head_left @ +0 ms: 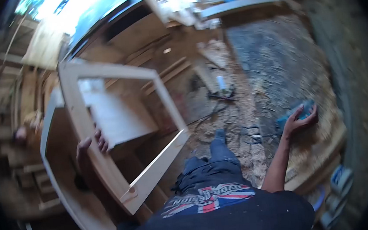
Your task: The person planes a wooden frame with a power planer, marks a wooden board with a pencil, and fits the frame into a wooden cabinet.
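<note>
My left hand (92, 145) is closed around the left side rail of a pale wooden frame (121, 70). The frame is four-sided with an open middle, and it is held up tilted on my left. Off to my right, my right hand (299, 124) has its fingers curled round a teal tool (307, 104), low over the shavings. The tool's exact kind is blurred and partly covered by the hand. Dark cord loops (252, 136) lie just left of it.
A white-topped board (118, 114) shows behind the frame's opening. Wood shavings (236, 110) cover the floor around my feet. A large dark sheet (275, 54) lies at the right, strewn with shavings. Timber offcuts (187, 1) are piled at the back.
</note>
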`<action>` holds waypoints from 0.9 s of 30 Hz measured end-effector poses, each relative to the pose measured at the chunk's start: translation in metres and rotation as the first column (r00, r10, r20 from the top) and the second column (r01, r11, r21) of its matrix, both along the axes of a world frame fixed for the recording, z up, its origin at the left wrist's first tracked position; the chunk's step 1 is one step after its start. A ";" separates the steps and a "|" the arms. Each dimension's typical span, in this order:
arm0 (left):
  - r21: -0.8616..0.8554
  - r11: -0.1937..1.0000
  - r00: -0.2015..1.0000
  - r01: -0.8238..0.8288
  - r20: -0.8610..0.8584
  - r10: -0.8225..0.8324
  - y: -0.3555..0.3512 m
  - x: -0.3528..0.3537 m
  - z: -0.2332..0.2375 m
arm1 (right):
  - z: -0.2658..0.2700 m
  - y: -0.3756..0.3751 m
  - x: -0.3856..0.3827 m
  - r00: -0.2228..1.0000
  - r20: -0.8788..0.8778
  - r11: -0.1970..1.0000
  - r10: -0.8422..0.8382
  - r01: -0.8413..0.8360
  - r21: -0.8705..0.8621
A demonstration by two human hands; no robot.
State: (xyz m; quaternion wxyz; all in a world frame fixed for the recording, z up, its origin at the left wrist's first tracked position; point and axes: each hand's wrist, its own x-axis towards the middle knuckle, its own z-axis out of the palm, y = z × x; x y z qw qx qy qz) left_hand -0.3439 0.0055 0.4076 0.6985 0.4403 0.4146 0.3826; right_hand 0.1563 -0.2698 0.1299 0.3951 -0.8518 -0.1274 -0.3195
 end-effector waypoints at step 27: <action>0.017 0.170 0.163 -0.985 -0.200 0.966 -0.507 -0.464 -0.382 | 0.144 0.229 -0.560 -0.570 -0.316 -0.506 0.759 -0.821 0.266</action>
